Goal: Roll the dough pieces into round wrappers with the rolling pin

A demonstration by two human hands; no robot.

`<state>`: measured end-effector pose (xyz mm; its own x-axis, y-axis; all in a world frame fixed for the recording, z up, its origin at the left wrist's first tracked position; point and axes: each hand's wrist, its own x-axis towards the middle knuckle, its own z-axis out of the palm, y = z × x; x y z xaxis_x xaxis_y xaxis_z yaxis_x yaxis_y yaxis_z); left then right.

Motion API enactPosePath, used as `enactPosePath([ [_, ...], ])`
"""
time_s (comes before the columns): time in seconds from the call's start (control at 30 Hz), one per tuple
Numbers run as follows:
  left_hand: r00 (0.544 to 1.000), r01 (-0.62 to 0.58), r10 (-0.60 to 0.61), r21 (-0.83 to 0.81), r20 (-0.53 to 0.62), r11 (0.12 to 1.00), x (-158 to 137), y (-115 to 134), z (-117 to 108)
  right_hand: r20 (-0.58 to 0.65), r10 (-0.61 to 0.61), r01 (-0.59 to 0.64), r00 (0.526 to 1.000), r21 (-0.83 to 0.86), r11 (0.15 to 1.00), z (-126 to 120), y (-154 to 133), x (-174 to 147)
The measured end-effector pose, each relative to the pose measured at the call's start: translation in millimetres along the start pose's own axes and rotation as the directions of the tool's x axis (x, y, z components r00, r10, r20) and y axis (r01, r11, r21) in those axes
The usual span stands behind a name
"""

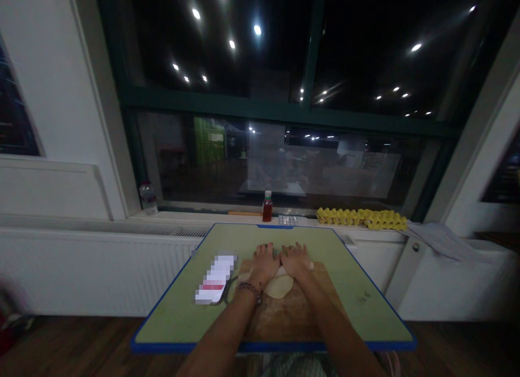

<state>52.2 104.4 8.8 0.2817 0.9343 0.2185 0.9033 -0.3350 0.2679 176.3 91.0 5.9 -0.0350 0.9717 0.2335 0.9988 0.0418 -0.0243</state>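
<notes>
A flat, pale round of dough (280, 286) lies on a wooden cutting board (282, 324). Just beyond its near part, my left hand (265, 262) and my right hand (295, 260) press side by side, palms down, with fingers stretched forward and apart. Under them runs a pale rolling pin (311, 265); its right end shows beside my right hand, while most of it is hidden by my palms. The far part of the dough is covered by the pin and hands. A braided bracelet circles my left wrist.
The board rests on a green table with a blue edge (369, 312). To the left lies a phone (215, 279) with a lit screen. Along the windowsill stand a red-filled bottle (267, 206), a yellow egg tray (361, 218) and a clear plastic bottle (148, 197).
</notes>
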Motion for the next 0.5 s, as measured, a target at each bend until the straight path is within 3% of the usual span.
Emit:
enactPosePath([
  [0.23, 0.986, -0.127, 0.122, 0.039, 0.116, 0.991, -6.2, -0.6, -3.5, 0.013, -0.016, 0.016, 1.000, -0.030, 0.999, -2.8, -2.8, -11.3],
  [0.5, 0.950, -0.313, 0.313, -0.018, 0.014, 0.950, -40.7, 3.5, -0.6, -0.056, -0.061, 0.064, 0.997, 0.050, 0.997, -0.3, 2.5, -57.7],
])
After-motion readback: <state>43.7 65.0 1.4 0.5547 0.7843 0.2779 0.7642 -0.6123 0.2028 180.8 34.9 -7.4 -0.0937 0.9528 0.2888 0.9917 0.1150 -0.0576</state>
